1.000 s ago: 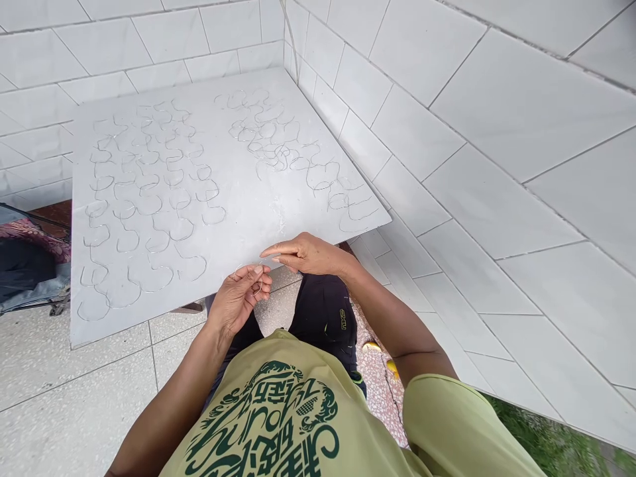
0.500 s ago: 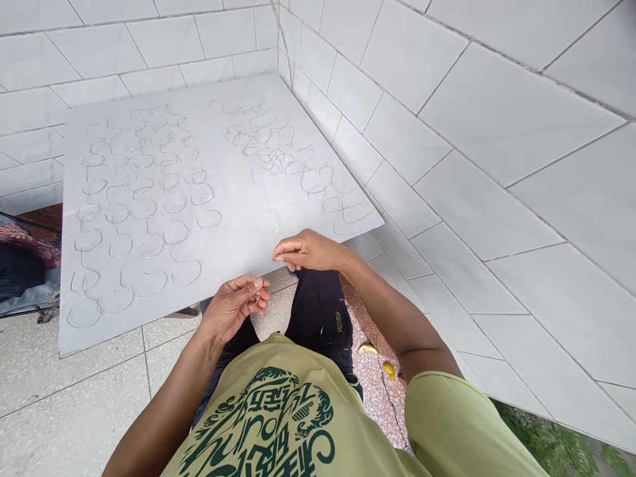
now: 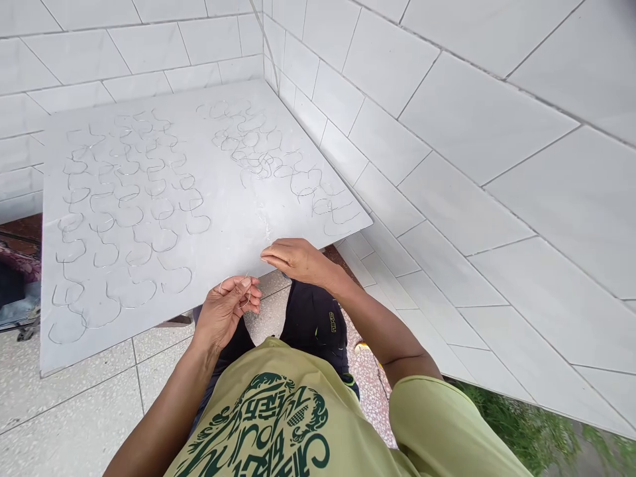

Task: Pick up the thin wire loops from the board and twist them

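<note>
My left hand (image 3: 224, 311) is closed, pinching a thin bent wire (image 3: 220, 285) between thumb and fingers just off the near edge of the board. Loops of that wire stick out on both sides of the fingertips. A little up and to the right, my right hand (image 3: 298, 260) is over the board's near edge with its fingers pressed together. Whether anything is in its fingertips is too small to make out. On the white board (image 3: 226, 225), several curved wires (image 3: 142, 255) lie in rows at the left, and a looser tangle of wires (image 3: 263, 164) lies toward the right.
White tiled walls (image 3: 437, 132) meet in a corner behind the board and run close along its right side. A thin cable (image 3: 268, 43) comes down in that corner. Dark cloth items (image 3: 12, 285) sit at the left, beside the board. Green plants (image 3: 517, 417) show at the lower right.
My right hand's fingertips no longer show a wire end running to them, and the wire stays in my left hand. The view has shifted, so the board sits further left.
</note>
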The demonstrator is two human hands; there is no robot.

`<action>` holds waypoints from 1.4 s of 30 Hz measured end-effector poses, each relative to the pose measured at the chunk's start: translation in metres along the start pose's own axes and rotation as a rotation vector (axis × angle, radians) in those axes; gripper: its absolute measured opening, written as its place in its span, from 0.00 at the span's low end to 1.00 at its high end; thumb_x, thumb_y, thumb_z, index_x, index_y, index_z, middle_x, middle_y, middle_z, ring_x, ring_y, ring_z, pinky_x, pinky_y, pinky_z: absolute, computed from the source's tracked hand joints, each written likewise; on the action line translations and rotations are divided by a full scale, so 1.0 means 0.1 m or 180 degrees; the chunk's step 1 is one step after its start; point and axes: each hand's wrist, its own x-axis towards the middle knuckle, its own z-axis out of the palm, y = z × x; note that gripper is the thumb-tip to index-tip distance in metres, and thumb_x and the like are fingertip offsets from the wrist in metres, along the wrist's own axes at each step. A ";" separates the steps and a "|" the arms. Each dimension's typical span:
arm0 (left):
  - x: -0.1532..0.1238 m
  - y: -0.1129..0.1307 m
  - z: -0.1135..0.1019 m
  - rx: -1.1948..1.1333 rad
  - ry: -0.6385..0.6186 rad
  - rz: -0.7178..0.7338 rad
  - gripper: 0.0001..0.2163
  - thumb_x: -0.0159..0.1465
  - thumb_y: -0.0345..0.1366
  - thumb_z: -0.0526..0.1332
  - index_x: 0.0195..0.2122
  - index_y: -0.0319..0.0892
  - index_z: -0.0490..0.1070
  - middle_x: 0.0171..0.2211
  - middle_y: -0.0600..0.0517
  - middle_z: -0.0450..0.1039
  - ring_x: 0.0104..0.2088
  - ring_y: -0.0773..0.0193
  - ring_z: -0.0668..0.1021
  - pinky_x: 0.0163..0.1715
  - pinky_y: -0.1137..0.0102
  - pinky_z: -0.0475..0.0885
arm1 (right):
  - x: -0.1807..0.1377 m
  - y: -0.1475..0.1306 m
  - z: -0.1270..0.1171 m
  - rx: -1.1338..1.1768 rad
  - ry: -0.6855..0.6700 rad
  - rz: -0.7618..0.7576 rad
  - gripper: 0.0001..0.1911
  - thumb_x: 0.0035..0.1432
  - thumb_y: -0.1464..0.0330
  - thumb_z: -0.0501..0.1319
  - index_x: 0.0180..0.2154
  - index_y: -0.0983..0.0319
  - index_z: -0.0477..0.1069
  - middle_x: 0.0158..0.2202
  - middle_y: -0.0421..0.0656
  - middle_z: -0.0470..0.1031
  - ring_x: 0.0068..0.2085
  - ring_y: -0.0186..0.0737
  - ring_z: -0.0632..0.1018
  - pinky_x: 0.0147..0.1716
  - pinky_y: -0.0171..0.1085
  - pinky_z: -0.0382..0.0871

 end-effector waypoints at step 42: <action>0.04 -0.06 0.11 -0.0030 0.0366 0.0646 0.12 0.62 0.41 0.71 0.38 0.37 0.80 0.31 0.48 0.79 0.29 0.66 0.78 0.29 0.71 0.76 | 0.00 -0.20 0.43 -0.0092 0.0843 0.0780 0.08 0.72 0.65 0.57 0.43 0.62 0.70 0.36 0.42 0.79 0.35 0.35 0.77 0.33 0.34 0.66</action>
